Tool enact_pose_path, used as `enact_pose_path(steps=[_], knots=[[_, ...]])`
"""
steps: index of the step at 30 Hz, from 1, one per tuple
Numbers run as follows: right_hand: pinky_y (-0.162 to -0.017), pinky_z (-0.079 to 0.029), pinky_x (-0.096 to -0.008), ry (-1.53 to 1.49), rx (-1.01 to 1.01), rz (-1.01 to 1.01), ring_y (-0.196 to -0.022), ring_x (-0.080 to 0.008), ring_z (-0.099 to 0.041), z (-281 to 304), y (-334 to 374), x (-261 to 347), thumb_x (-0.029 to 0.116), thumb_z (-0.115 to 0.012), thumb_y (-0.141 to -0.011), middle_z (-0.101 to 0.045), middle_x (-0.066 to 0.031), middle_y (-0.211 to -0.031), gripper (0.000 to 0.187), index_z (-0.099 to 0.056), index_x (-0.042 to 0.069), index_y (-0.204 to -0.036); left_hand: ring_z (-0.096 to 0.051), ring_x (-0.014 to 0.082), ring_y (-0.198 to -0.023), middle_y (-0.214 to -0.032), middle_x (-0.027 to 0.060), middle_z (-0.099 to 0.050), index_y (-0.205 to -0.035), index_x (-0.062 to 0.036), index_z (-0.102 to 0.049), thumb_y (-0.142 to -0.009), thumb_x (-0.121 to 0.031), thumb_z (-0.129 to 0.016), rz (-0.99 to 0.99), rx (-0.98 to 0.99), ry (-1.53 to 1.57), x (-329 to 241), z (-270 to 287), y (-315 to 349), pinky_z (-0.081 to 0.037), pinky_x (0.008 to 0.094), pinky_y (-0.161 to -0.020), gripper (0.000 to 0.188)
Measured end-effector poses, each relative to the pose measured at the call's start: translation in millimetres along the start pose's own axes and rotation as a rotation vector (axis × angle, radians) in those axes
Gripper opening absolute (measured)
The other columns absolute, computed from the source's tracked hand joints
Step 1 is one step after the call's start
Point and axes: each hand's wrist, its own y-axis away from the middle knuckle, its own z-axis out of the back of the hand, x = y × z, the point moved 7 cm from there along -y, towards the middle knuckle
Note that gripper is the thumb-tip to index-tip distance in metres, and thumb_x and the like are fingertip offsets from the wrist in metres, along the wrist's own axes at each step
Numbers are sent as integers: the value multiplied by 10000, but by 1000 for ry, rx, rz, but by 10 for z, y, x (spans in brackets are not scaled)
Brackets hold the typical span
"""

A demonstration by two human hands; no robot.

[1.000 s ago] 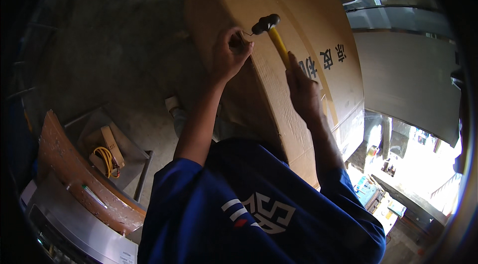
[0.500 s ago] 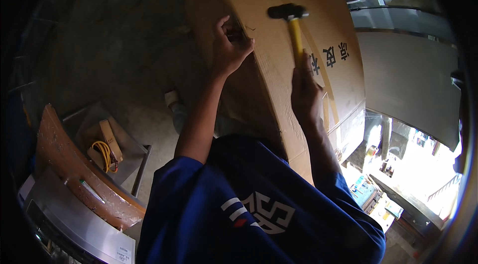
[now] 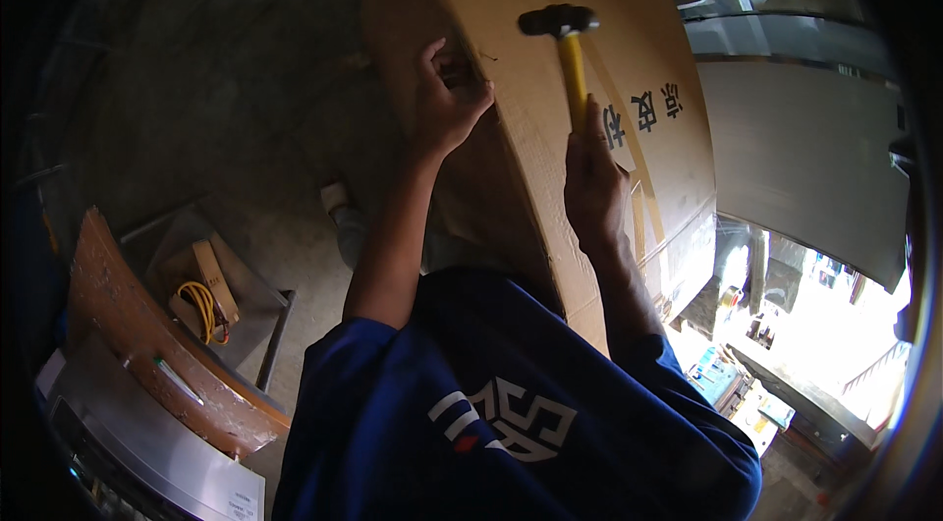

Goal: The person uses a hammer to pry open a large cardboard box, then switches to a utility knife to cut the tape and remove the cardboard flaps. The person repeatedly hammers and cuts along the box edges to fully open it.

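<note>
A large brown cardboard box [image 3: 550,143] stands in front of me, its long edge running between my hands. My right hand [image 3: 597,187] grips the yellow handle of a hammer [image 3: 572,59]. The dark, double-faced hammer head hangs over the box's top, toward the far end. My left hand [image 3: 454,113] is at the box's left edge, its thumb at the edge, its index finger raised and the other fingers loosely bent in shadow. Just beyond that thumb, a small thin dark piece [image 3: 488,56] shows at the edge; I cannot make out what it is.
At lower left is a curved, scuffed brown panel [image 3: 167,344] beside a grey metal surface [image 3: 147,452]. A coiled yellow cord [image 3: 199,310] lies near a cardboard piece. On the right are a large grey panel [image 3: 801,158] and a cluttered bench [image 3: 732,388] by bright daylight.
The hammer and my right hand have shifted slightly left over the box. My left hand stays at the box edge, its pose nearly the same.
</note>
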Motion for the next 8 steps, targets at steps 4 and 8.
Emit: enact_pose_path(steps=[4, 8], knots=[[-761, -594, -459, 65, 214, -24, -910, -352, -757, -199, -12, -95, 129, -619, -1017, -722, -279, -1003, 468, -550, 113, -1480, -618, 212, -1071, -1190, 133, -573, -1459, -8, -277, -807, -67, -818, 16, 5, 29, -20, -23, 9, -535, 373, -966, 850], [-786, -595, -453, 47, 142, -63, -962, -371, -749, -66, -47, -53, 160, -625, -1021, -714, -290, -1075, 528, -486, 134, -1530, -632, 224, -1087, -1205, 136, -587, -1468, -23, -286, -822, -94, -819, -11, -27, 2, 38, 4, 51, -536, 371, -977, 840]])
